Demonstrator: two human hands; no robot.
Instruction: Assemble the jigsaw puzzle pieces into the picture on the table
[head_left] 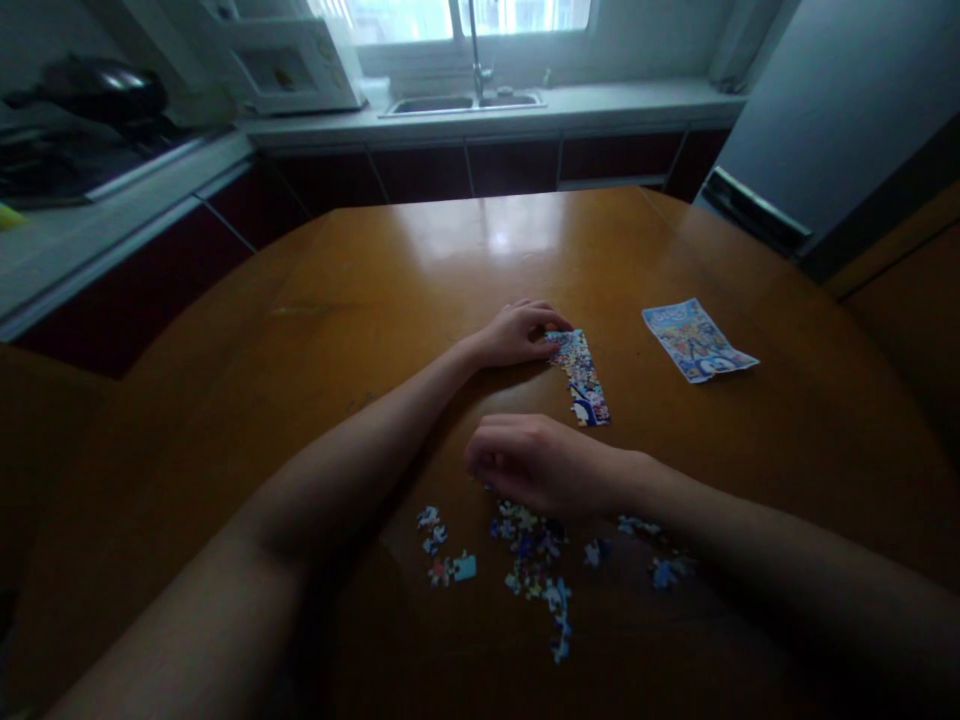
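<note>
A partly joined puzzle (583, 378) lies on the wooden table in the middle right. My left hand (517, 333) rests at its upper left corner, fingers bent with the tips touching that edge; whether a piece is between them cannot be made out. Nearer to me, my right hand (525, 460) is curled with its fingers closed, over the upper edge of the loose puzzle pieces (529, 545). What it holds, if anything, is hidden. More loose pieces lie to the left (435, 540) and under my right forearm (664, 572).
A creased picture sheet (697, 340) lies on the table (420, 260) to the right. Beyond the table are a counter with a sink (465, 103), a microwave (289, 65), and a stove with a pan (105, 90). A fridge stands at the right.
</note>
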